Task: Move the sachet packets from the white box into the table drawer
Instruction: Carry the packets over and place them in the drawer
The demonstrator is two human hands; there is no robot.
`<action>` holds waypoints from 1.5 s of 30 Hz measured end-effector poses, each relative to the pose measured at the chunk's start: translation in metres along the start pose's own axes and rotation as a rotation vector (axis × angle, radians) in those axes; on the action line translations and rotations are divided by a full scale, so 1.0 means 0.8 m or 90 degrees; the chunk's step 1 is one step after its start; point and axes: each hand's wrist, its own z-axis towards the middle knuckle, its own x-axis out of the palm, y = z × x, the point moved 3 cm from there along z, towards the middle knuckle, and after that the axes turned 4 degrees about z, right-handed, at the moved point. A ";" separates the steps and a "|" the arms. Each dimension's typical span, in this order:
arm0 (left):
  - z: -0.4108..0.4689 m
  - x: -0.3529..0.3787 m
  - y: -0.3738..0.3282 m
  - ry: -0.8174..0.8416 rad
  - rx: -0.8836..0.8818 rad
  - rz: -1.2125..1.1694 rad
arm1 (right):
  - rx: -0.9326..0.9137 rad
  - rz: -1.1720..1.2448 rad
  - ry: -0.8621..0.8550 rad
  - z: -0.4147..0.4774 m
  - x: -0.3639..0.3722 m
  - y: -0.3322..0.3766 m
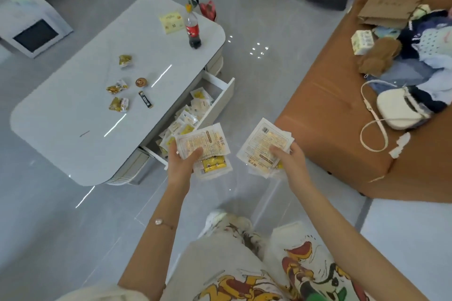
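My left hand [182, 164] grips a stack of white and yellow sachet packets [208, 146] just in front of the open table drawer [226, 94]. My right hand [286, 161] holds a second stack of sachets [263, 142] over the floor, to the right of the drawer. Several loose sachets [188, 120] lie inside the drawer, which is pulled out of the white coffee table [73, 117]. A small white and yellow box [172, 21] lies on the far end of the tabletop.
A cola bottle [193, 29] and several snack packets [118, 95] are on the tabletop. A brown sofa [325, 117] at right holds clothes, a white bag [397, 110] and a paper bag [386, 10]. Grey tiled floor lies between table and sofa.
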 end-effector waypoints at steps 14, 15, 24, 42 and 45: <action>0.192 -0.048 -0.030 -0.143 -0.055 -0.071 | 0.004 -0.139 0.155 0.218 0.189 0.072; 0.201 -0.051 -0.033 -0.147 -0.057 -0.072 | 0.006 -0.148 0.162 0.229 0.200 0.076; 0.294 -0.079 0.005 -0.245 -0.166 -0.136 | 0.108 -0.211 0.207 0.369 0.306 0.049; 0.646 -0.065 0.356 -0.435 -0.246 -0.224 | 0.246 -0.283 0.196 0.751 0.484 -0.368; 0.645 -0.056 0.357 -0.489 -0.243 -0.201 | 0.227 -0.331 0.181 0.757 0.488 -0.374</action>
